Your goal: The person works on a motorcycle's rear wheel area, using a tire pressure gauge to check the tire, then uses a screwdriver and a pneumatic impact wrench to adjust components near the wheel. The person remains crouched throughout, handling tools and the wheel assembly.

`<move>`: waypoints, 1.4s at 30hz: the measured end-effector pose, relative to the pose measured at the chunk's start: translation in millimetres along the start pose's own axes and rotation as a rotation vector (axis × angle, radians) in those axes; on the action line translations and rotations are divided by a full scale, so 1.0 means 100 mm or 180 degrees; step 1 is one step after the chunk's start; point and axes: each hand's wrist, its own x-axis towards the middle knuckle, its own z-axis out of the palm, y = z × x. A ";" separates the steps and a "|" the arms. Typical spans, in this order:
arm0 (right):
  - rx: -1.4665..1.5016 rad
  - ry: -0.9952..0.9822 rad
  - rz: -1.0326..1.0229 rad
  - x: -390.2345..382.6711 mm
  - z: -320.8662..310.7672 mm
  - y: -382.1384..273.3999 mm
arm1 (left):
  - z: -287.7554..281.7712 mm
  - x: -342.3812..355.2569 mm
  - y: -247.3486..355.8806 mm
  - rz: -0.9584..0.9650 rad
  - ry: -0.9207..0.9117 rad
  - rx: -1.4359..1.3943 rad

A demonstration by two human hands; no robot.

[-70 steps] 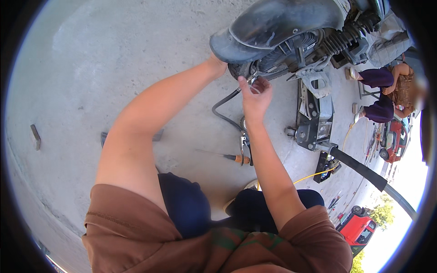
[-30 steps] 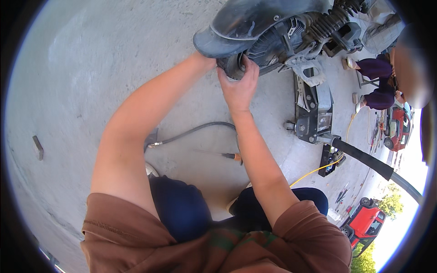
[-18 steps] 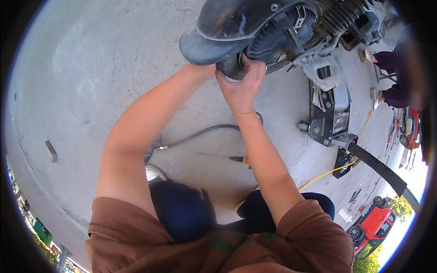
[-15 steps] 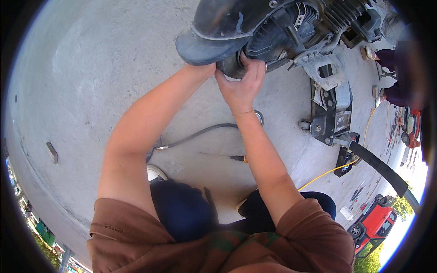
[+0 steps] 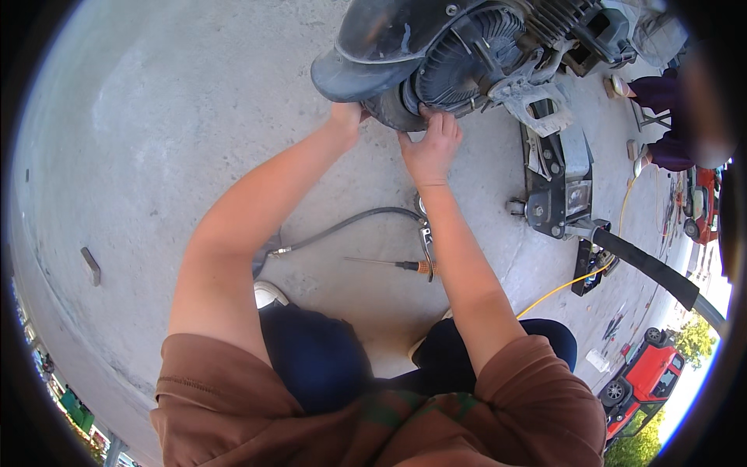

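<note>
At the top of the view, a black wheel tyre (image 5: 395, 114) shows below a dark, scuffed fender (image 5: 346, 78). A black ribbed round part (image 5: 451, 74) is beside it. My right hand (image 5: 436, 152) is closed on the tyre's lower edge, fingers on its side and thumb underneath. My left hand (image 5: 348, 121) reaches up to the tyre's left underside, where the fender and tyre hide most of its fingers; I cannot see how they are placed.
A floor jack (image 5: 556, 179) with a long black handle (image 5: 646, 268) stands at the right. On the concrete lie an air hose (image 5: 342, 226), a tyre inflator (image 5: 426, 241) and a thin-shafted tool with an orange-black handle (image 5: 408, 266). Beyond are a yellow cable (image 5: 556, 296), a person's legs (image 5: 661, 97) and a red car (image 5: 646, 381).
Both hands have shifted slightly along the tyre's underside, the right one to the right. More of the left hand and the inflator shows. The view has moved a little.
</note>
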 end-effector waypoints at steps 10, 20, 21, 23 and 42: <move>0.0705 0.0520 0.0244 0.13 -0.03 -0.75 | 0.09 0.04 0.40 0.1795 -0.1722 0.0312; 0.0935 0.0846 0.0156 0.15 0.14 -0.58 | 0.12 0.02 0.35 0.2331 -0.1765 0.0320; 0.0953 0.0861 0.0154 0.14 0.15 -0.56 | 0.13 0.04 0.29 0.2331 -0.1793 0.0319; 0.0981 0.0894 0.0136 0.15 0.16 -0.54 | 0.13 0.09 0.29 0.2350 -0.1702 0.0303; 0.0622 0.0269 -0.0015 0.12 -0.18 -0.56 | -0.04 -0.01 0.45 0.1545 -0.1412 0.0629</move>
